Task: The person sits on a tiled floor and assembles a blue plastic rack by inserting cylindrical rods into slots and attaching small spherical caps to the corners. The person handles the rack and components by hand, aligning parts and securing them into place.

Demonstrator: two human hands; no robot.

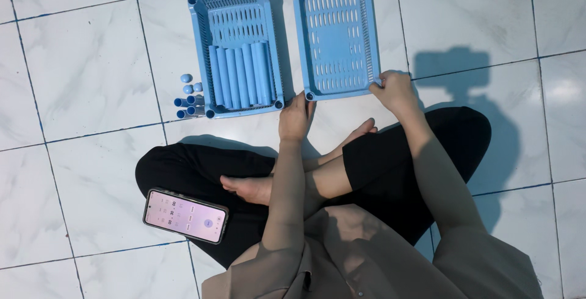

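Observation:
Two blue slotted plastic trays lie side by side on the white tiled floor in front of me. My left hand [295, 118] touches the near left corner of the right tray [336, 36], which holds nothing. My right hand [394, 89] grips that tray's near right corner. The left tray [201, 49] holds several blue tubes [241, 74] laid in a row. I sit cross-legged behind the trays.
Several small blue caps and short tube pieces [189, 99] lie on the floor left of the left tray. A phone [185, 215] with a lit screen rests on my left knee. My shadow falls on the tiles at the right.

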